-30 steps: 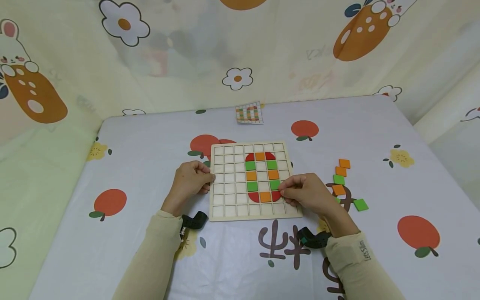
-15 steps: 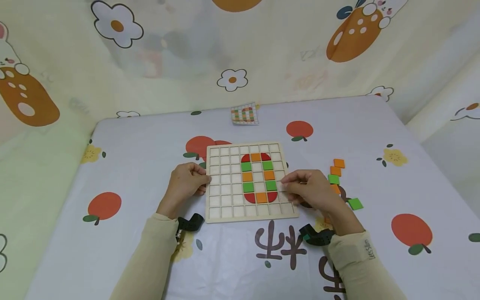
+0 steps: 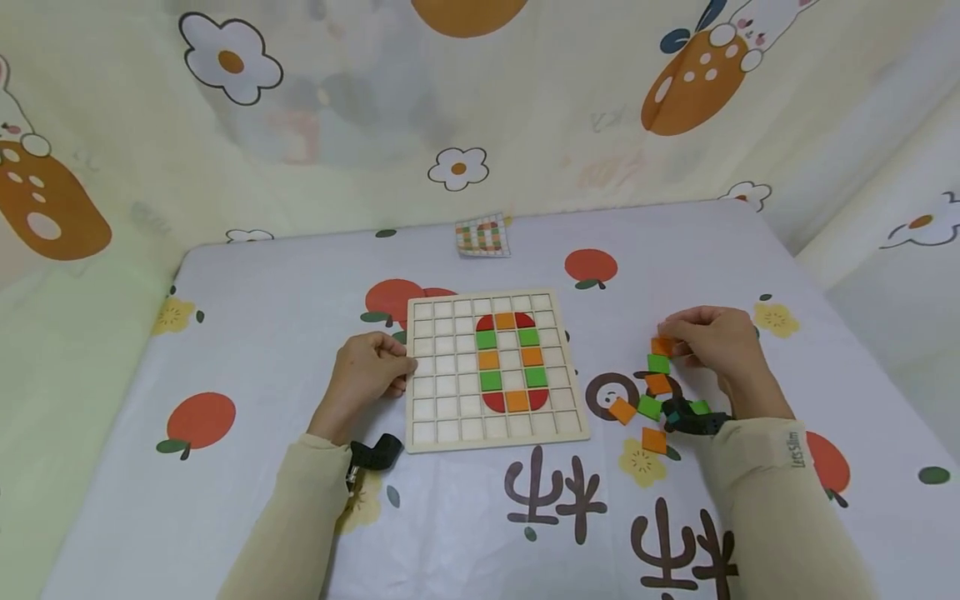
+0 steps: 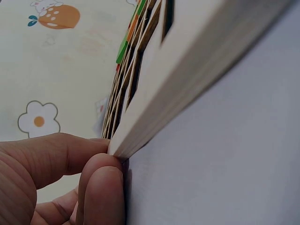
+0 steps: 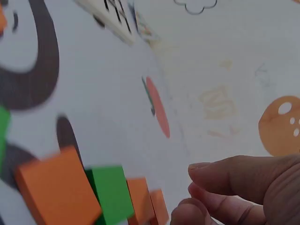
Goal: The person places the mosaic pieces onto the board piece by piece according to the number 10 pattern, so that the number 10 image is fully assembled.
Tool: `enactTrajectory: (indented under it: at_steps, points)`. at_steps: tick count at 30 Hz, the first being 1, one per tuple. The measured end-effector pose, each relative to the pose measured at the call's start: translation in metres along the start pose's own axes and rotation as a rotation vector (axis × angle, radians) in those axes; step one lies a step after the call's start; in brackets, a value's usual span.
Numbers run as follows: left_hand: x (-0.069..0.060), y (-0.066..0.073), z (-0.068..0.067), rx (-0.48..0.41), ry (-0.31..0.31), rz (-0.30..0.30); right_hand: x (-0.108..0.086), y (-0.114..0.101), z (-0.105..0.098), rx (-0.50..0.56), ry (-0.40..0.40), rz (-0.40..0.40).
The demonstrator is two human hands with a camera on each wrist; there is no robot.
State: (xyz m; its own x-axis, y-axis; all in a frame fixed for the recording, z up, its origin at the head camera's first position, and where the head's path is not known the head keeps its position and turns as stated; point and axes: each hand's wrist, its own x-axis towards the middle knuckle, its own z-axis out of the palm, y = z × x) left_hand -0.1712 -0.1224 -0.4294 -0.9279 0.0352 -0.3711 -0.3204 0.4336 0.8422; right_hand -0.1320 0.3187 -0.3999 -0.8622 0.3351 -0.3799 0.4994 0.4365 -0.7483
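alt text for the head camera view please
A person's left hand holds the left edge of a wooden grid board bearing a rounded ring of red, orange and green tiles. The right hand is at loose orange and green tiles; a small patterned card is beyond the board.

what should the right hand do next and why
Probably pinch the orange tile beside it: the right hand shows nothing between its fingertips, while the left hand holds the edge of the board, whose left columns are bare.
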Motion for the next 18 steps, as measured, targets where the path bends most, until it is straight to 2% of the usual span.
enactTrajectory:
  at_steps: [3, 10, 15, 18]
  points:
    - [0.0, 0.0, 0.0, 0.005, -0.001, 0.001, 0.008, 0.002, -0.006, -0.015, 0.002, 0.032]
    - [0.002, -0.002, -0.001, -0.008, 0.008, 0.016, 0.019, 0.0, -0.005, -0.098, -0.027, 0.101]
    - [0.004, -0.004, 0.0, -0.029, 0.009, 0.04, 0.021, -0.004, -0.006, -0.202, -0.008, 0.104]
    - [0.004, -0.004, 0.001, -0.036, 0.01, 0.043, 0.022, -0.004, -0.007, -0.209, -0.004, 0.103]
